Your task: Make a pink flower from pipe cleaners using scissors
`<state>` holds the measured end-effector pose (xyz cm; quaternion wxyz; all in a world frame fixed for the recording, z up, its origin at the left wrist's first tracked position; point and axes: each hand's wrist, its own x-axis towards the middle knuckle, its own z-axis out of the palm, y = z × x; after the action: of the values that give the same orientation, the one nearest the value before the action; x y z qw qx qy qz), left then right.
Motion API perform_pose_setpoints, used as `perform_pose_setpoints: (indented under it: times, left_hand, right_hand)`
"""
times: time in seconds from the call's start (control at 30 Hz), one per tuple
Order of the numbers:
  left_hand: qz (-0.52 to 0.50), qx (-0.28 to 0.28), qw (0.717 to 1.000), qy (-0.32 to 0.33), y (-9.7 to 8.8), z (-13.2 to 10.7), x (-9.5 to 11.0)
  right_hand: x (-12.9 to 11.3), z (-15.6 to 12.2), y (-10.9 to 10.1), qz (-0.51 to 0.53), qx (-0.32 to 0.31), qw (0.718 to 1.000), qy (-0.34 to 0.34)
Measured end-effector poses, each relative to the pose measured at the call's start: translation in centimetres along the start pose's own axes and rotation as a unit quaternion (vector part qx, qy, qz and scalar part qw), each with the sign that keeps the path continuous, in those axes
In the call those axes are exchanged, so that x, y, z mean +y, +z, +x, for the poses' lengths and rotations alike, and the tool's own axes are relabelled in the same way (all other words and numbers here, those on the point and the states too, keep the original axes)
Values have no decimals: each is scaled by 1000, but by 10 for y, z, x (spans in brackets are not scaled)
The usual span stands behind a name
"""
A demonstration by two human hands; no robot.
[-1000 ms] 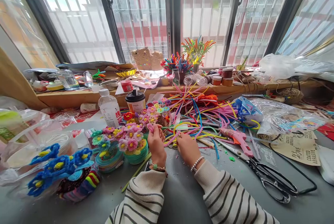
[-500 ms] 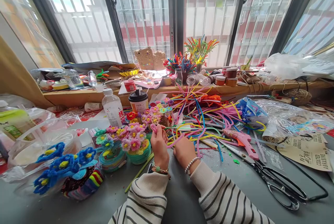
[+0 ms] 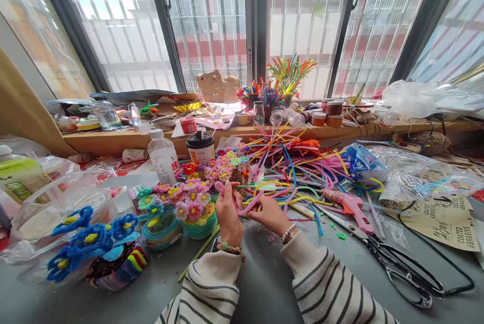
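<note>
My left hand (image 3: 228, 211) and my right hand (image 3: 271, 214) are both closed on one pink pipe cleaner (image 3: 247, 207) above the grey table (image 3: 260, 283). The left fingers pinch its looped end near the pink pipe-cleaner flowers (image 3: 192, 198). The right fingers pinch the strand a little further along. Just behind my hands lies a loose heap of coloured pipe cleaners (image 3: 295, 168).
Blue flowers on a striped coil (image 3: 94, 248) sit at the left front. A pink glue gun (image 3: 351, 208) and large black scissors (image 3: 401, 268) lie to the right. A water bottle (image 3: 162, 155) and lidded cup (image 3: 200, 147) stand behind the flowers. The window ledge (image 3: 234, 130) is crowded with jars.
My right hand has shifted slightly left and closer to the left hand, bending the pink pipe cleaner between them. The view has edged a little.
</note>
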<state>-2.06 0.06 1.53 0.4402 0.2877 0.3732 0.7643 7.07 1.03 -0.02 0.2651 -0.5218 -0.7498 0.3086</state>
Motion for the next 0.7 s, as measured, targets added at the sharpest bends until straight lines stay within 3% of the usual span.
perform_pose_setpoints:
  times: [0.27,0.47,0.7]
  left_hand:
    - [-13,-10,1000,19,-1,1,-1]
    - [-2,-27,1000,10,-1,-1,-1]
    - [115,-186,973,-78,5,-8,-6]
  right_hand:
    - [14,-4,-20,205,-145,967,42]
    - [16,-8,-30,326,-82,940,58]
    - [22,-29,-37,422,-5,906,19]
